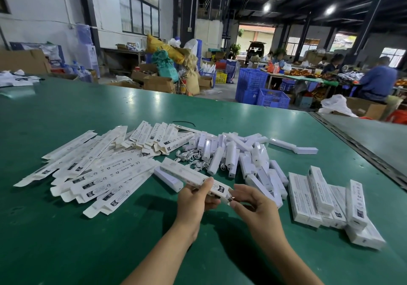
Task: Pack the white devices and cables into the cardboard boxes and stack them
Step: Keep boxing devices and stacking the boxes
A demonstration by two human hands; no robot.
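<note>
Two hands: they meet low in the middle of the frame, above the green table (66,240).
Left hand (195,198): fingers curled round the near part of a long white cardboard box (187,173), thumb laid on top of it.
Right hand (253,203): thumb and fingertips pinch the near end of the same box at its end flap; what is inside cannot be told.
Box angle: slanted, far end pointing up and to the left.
Single white device (168,180): flat on the table just left of the held box.
Cables (193,160): small white coils just beyond the held box, at the frame's centre.
White devices (237,156): loose heap right of centre, touching the cables.
Flat boxes (99,170): unfolded printed cartons spread over the left centre, overlapping.
Packed boxes (317,198): closed, piled on one another at lower right.
Blue crates (253,81): on the floor beyond the table, upper middle.
Seated people (374,79): at tables, upper right.
</note>
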